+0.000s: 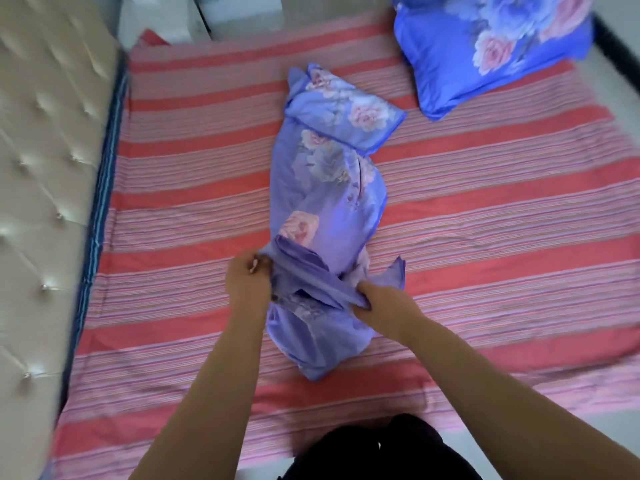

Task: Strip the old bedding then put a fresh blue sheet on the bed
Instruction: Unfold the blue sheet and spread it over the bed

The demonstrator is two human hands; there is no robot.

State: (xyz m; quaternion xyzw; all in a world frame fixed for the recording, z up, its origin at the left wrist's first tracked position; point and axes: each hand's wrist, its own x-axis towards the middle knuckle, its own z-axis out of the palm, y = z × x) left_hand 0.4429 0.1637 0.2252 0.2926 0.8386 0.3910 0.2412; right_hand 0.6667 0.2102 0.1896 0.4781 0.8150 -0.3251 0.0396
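The left hand (247, 280) pinches a fold of the bunched blue floral cotton sheet (325, 216), and the right hand (384, 303) grips a twisted band of the same cloth. The bundle lies mid-bed on the red-and-pink striped bedsheet (502, 209). A blue floral pillow (491, 46) sits at the far right corner, and a tufted beige headboard (45, 161) stands left.

Bundled sheet (325, 209) mid-bed on striped cover (485, 220); pillow (485, 53) far right; headboard (45, 168) left.
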